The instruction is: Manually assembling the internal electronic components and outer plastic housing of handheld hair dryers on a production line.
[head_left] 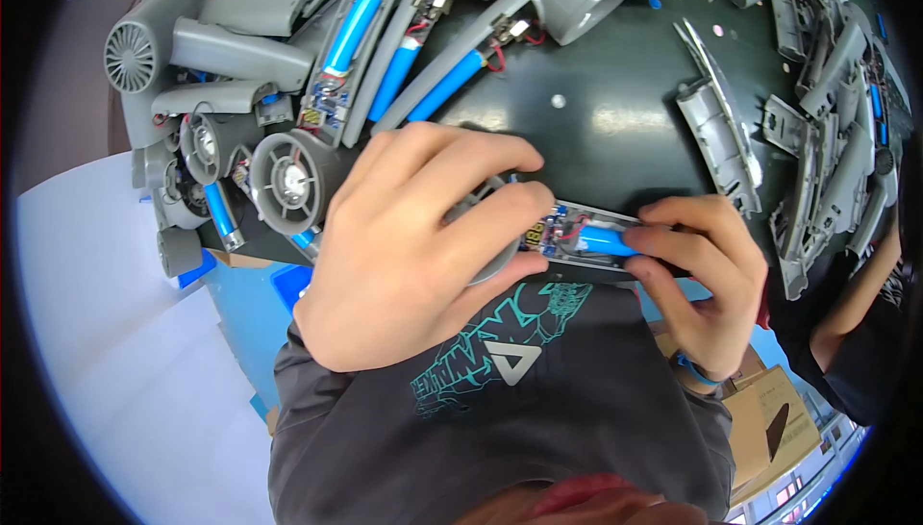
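In front of my chest lies an opened grey handheld fan housing, its handle pointing right. Inside the handle are a circuit board with thin red wires and a blue cylindrical battery. My left hand is closed around the round head end, hiding most of it. At the handle's other end, my right hand is closed with bent fingers, its fingertips on the battery's end and the handle's edges. The palm side of my left hand cannot be seen.
Several similar grey housings with blue batteries pile up at the left, including a round grilled head. Loose shell halves lie right of centre, beside a heap of grey parts. Another person's arm is at far right, near cardboard boxes.
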Demonstrator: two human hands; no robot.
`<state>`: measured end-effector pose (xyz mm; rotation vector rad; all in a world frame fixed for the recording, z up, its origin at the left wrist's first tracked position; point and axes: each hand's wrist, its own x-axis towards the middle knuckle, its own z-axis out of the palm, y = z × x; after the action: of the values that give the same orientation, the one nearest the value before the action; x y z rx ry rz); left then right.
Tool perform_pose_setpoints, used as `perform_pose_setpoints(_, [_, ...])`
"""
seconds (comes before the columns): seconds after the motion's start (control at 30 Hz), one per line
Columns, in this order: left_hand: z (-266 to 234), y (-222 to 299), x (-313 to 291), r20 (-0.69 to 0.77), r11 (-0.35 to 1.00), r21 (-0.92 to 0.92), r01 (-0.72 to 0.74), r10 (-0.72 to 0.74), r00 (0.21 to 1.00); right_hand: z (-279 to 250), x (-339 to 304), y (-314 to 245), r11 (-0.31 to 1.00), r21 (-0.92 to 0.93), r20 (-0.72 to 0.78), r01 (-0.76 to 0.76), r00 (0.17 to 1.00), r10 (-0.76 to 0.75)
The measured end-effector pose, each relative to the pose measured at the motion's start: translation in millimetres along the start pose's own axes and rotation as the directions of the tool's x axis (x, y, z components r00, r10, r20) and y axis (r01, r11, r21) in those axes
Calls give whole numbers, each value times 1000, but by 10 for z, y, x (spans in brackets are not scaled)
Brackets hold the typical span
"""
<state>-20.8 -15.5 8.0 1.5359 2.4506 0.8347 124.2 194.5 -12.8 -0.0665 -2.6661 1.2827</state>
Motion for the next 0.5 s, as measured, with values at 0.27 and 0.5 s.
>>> perform_pose_setpoints(0.27, [-16, 142, -23, 28, 996, 2, 89, -89, 996, -220, 110, -72, 982, -185, -80, 42, 995, -58])
perform_pose_setpoints(0.5, [67, 186, -36, -71, 988, -45, 145, -148, 986, -218, 233, 58, 810, -575, -155, -113, 988, 28])
